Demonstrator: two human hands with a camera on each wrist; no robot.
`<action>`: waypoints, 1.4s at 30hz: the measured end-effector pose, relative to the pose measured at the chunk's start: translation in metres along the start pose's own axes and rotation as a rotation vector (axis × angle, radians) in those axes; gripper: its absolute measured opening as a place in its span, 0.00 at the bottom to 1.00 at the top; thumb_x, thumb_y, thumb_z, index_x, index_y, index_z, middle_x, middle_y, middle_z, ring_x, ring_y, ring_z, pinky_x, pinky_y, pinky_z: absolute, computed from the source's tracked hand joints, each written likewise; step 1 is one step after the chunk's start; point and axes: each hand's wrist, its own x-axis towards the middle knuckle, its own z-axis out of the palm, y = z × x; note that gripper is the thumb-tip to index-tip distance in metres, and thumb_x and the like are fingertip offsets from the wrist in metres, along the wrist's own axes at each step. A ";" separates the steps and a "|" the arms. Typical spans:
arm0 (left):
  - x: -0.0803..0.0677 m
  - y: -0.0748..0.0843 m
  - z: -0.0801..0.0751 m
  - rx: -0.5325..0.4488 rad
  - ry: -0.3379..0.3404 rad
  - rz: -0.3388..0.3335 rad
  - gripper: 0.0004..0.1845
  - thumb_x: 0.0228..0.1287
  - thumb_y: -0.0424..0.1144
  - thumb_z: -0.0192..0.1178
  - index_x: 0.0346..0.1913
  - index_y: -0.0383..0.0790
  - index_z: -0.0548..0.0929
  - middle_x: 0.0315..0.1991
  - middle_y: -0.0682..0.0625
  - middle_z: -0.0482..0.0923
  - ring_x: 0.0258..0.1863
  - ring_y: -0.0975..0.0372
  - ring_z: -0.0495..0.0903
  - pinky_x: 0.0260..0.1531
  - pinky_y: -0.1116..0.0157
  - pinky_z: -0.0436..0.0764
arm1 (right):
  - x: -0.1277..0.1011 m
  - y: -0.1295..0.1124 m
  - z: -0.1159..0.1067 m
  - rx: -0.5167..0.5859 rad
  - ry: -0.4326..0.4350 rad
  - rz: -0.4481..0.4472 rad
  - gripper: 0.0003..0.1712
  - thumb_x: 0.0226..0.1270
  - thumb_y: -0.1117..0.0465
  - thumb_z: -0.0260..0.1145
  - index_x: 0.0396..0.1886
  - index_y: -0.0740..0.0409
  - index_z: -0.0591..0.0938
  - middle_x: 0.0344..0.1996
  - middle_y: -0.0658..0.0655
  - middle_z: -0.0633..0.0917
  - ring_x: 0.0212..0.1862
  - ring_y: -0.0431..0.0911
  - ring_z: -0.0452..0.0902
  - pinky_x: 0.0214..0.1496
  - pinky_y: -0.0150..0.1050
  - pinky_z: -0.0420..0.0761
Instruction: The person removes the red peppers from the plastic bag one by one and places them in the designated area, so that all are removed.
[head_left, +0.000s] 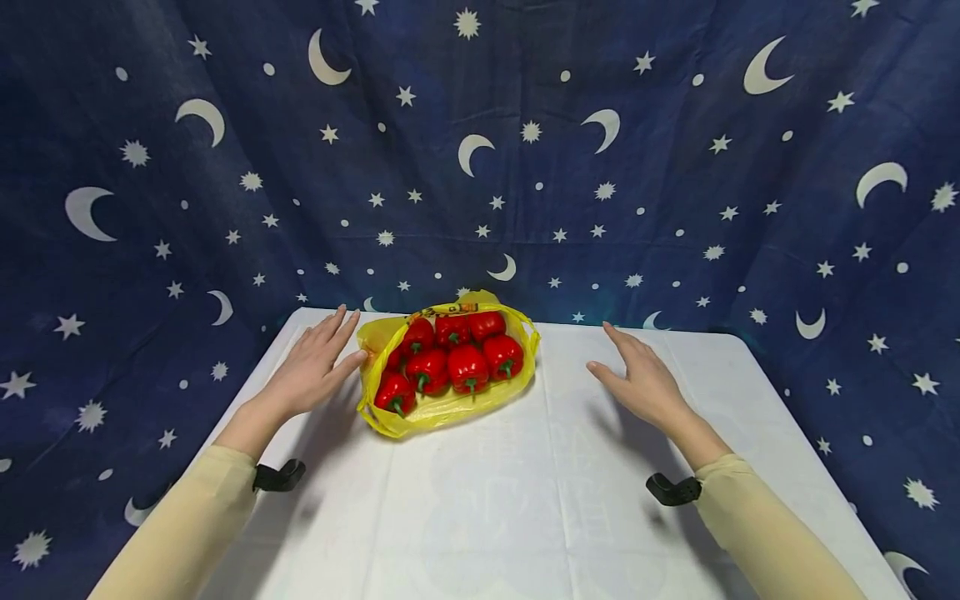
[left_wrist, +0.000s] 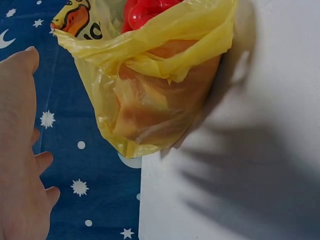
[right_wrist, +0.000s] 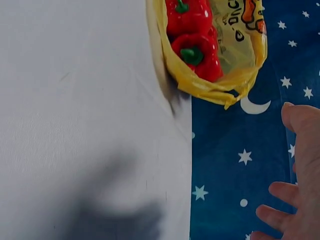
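Several glossy red bell peppers (head_left: 468,368) with green stems lie inside a yellow plastic bag (head_left: 435,419), whose mouth gapes upward toward the head camera. My left hand (head_left: 315,364) hovers just left of the bag, its fingers extended; a gap shows between hand and bag in the left wrist view, where the bag's crumpled side (left_wrist: 150,100) faces the camera. To the right, well apart from the bag, my right hand (head_left: 641,379) hangs above the table with fingers held out. Neither hand holds anything. In the right wrist view two peppers (right_wrist: 197,55) show at the bag's end.
A white cloth covers the table (head_left: 480,508), and the bag sits near its far edge. Behind and around it hangs a dark blue curtain (head_left: 420,167) printed with moons and stars. Black bands (head_left: 279,476) sit on both wrists.
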 end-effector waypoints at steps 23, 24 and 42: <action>0.002 0.015 -0.004 -0.096 -0.034 0.066 0.41 0.74 0.63 0.52 0.83 0.58 0.50 0.84 0.52 0.40 0.78 0.44 0.52 0.68 0.38 0.62 | 0.011 -0.034 0.015 0.079 -0.053 -0.055 0.50 0.71 0.30 0.58 0.84 0.44 0.55 0.78 0.61 0.63 0.77 0.61 0.57 0.72 0.66 0.59; 0.002 0.016 -0.004 -0.101 -0.035 0.070 0.41 0.74 0.62 0.52 0.83 0.59 0.51 0.84 0.52 0.40 0.78 0.44 0.53 0.67 0.38 0.65 | 0.011 -0.036 0.016 0.081 -0.055 -0.058 0.50 0.71 0.30 0.58 0.84 0.44 0.55 0.78 0.60 0.63 0.77 0.60 0.57 0.72 0.66 0.60; 0.016 0.032 -0.003 -0.126 -0.110 0.148 0.35 0.73 0.46 0.61 0.80 0.59 0.63 0.82 0.48 0.49 0.75 0.46 0.62 0.63 0.41 0.72 | 0.024 -0.072 0.036 0.111 -0.124 -0.124 0.46 0.71 0.37 0.62 0.83 0.43 0.58 0.76 0.58 0.67 0.74 0.58 0.64 0.69 0.64 0.67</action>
